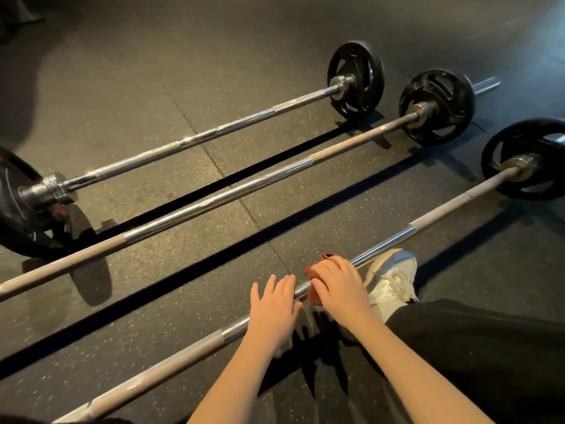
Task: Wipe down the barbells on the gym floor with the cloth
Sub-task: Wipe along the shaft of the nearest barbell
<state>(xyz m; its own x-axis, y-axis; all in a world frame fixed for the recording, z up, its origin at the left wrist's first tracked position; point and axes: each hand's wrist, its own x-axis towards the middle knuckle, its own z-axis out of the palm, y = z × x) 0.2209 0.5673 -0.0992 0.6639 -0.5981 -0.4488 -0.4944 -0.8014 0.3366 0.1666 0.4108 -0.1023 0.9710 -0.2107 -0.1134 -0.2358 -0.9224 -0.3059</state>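
Three barbells lie side by side on the dark rubber floor, running from lower left to upper right. The nearest barbell (428, 220) passes under both hands. My right hand (337, 284) presses a reddish-brown cloth (315, 296) around its steel shaft. My left hand (273, 304) rests flat on the same shaft just to the left, fingers spread, holding nothing. The middle barbell (214, 198) and the far barbell (195, 139) lie beyond, untouched. Most of the cloth is hidden under my right hand.
Black weight plates (356, 81) sit on the right ends of all three bars, and another plate (27, 209) at the far bar's left end. My white shoe (394, 280) and black trouser leg (489, 347) are just right of the hands. Bare floor lies between the bars.
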